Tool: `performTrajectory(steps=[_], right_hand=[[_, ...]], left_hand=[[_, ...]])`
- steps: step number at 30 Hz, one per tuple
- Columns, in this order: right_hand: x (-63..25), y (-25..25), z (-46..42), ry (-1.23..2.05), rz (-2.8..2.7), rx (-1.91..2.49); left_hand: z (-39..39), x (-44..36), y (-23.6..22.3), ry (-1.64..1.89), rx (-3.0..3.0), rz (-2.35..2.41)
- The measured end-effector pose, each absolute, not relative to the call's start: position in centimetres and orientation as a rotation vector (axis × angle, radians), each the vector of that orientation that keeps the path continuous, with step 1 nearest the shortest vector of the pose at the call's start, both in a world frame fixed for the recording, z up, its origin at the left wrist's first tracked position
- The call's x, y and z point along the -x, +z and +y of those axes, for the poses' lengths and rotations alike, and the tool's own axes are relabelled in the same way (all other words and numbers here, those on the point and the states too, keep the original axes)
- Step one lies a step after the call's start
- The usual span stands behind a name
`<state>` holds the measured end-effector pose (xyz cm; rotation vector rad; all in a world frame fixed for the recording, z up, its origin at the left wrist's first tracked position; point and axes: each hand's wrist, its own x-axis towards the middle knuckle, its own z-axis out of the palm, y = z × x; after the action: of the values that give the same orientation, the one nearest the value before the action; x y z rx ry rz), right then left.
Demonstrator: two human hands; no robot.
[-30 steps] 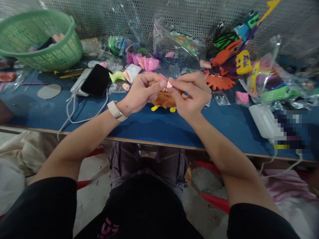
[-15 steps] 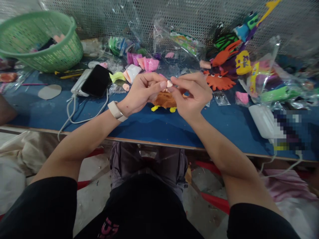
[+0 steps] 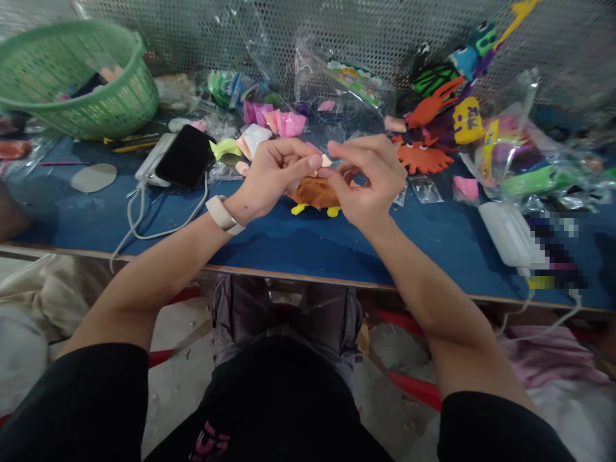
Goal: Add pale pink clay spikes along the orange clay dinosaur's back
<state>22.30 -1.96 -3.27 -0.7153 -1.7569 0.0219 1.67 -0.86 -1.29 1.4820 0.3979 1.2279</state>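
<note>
Over the middle of the blue table, my left hand (image 3: 274, 173) pinches a small pale pink piece of modelling clay (image 3: 326, 160) between thumb and forefinger. Beside it, my right hand (image 3: 369, 179) has its thumb and forefinger apart, the thumb tip close under the clay; whether it touches is unclear. Below and behind both hands sits a brown clay figure (image 3: 315, 194) with yellow feet, its upper part hidden by my fingers. A pale pink clay lump (image 3: 242, 168) lies just left of my left hand.
A green basket (image 3: 139, 83) stands back left, near a black phone (image 3: 185, 156) and white cable. An orange clay crab (image 3: 423, 157) lies right of my hands, with a yellow clay figure (image 3: 468, 120) behind. A white device (image 3: 505, 237) sits at the right.
My right forefinger and thumb have spread apart from their pinch around the pale clay. My left hand keeps its hold, and the brown figure stays in place.
</note>
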Motion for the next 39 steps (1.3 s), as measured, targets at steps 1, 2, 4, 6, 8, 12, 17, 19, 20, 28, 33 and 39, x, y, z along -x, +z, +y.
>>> performTrajectory(steps=[1, 2, 4, 6, 8, 12, 17, 19, 20, 28, 33, 39], right_hand=[[-22.3, -3.2, -1.9, 0.008, -1.769, 0.711], [-22.4, -3.1, -1.9, -0.008, -1.775, 0.710], [-22.4, -3.0, -1.9, -0.030, -1.776, 0.720], [-22.3, -2.8, -2.0, -0.032, -1.770, 0.719], [-22.2, -2.4, -2.3, -0.053, -1.750, 0.705], [-22.0, -1.6, -2.9, -0.164, -1.670, 0.655], [-22.3, -2.1, -2.5, -0.104, -1.726, 0.604], [-22.4, -2.5, -2.3, -0.041, -1.764, 0.658], [-22.4, -2.6, -2.3, -0.026, -1.770, 0.662], [-21.7, -1.8, -2.8, -0.196, -1.731, 0.433], [-21.8, -2.4, -3.5, -0.171, -1.799, 0.812], [-21.1, -1.5, -3.8, -0.225, -1.697, 0.442]], left_hand=[[-0.9, -1.7, -1.3, 1.221, -1.490, 0.400], [-0.9, -1.7, -1.2, 1.215, -1.495, 0.401], [-1.0, -1.7, -1.2, 1.211, -1.501, 0.401], [-1.0, -1.7, -1.1, 1.223, -1.504, 0.403], [-1.0, -1.7, -1.1, 1.257, -1.508, 0.420], [-1.0, -1.5, -0.9, 1.386, -1.502, 0.496], [-1.2, -1.5, -0.7, 1.384, -1.538, 0.485], [-1.4, -1.6, -0.6, 1.287, -1.546, 0.442], [-1.5, -1.6, -0.5, 1.225, -1.542, 0.417], [-2.1, -1.1, -0.4, 0.901, -1.353, 0.381], [-2.0, -1.0, -0.8, 0.890, -1.332, 0.412], [-2.1, -1.1, -0.8, 0.864, -1.352, 0.365]])
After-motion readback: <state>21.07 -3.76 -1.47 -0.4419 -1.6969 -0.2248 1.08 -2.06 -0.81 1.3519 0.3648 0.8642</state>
